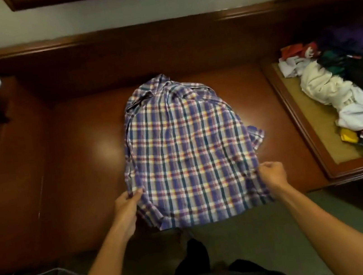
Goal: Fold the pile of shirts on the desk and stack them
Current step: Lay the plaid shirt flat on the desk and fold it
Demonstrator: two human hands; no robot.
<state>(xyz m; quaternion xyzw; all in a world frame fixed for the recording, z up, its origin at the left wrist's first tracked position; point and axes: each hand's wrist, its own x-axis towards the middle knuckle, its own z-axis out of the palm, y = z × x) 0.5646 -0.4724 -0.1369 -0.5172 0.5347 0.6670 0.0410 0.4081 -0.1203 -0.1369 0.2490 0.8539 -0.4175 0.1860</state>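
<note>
The plaid shirt lies spread on the wooden bench, collar toward the wall, its hem hanging over the near edge. The left hand pinches the shirt's lower left side; the right hand grips the lower right side. A pile of unfolded shirts sits well apart, far right.

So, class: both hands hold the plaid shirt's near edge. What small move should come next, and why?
Probably lift the hem and fold it toward the collar. The left hand and right hand pinch the plaid shirt at its lower corners, its sides look already folded in, and the hem overhangs the desk edge.
</note>
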